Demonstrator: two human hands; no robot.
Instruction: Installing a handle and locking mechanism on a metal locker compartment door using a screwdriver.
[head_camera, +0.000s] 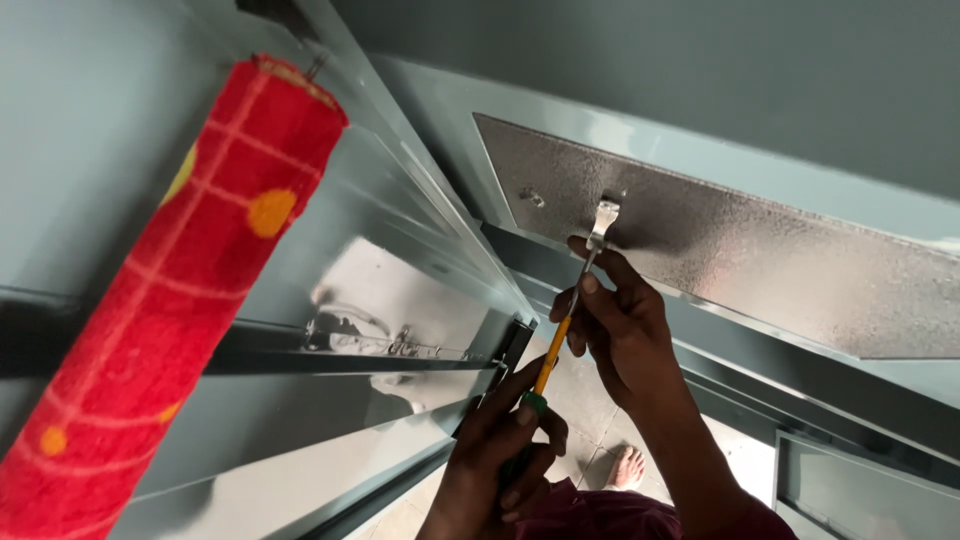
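A screwdriver (556, 343) with a yellow shaft and green handle points up at a small metal bracket (603, 218) on a textured metal plate (740, 250) fixed to a grey-green door. My left hand (497, 462) grips the green handle low in the view. My right hand (620, 320) pinches the shaft near its tip, with fingers touching the bracket. A small hole (531, 197) shows in the plate to the left of the bracket.
A red roller-like cylinder (165, 300) with yellow dots and pale lines hangs at the left against a glossy grey-green door panel (400, 290). Below, a bare foot (627, 467) stands on a tiled floor (585, 400).
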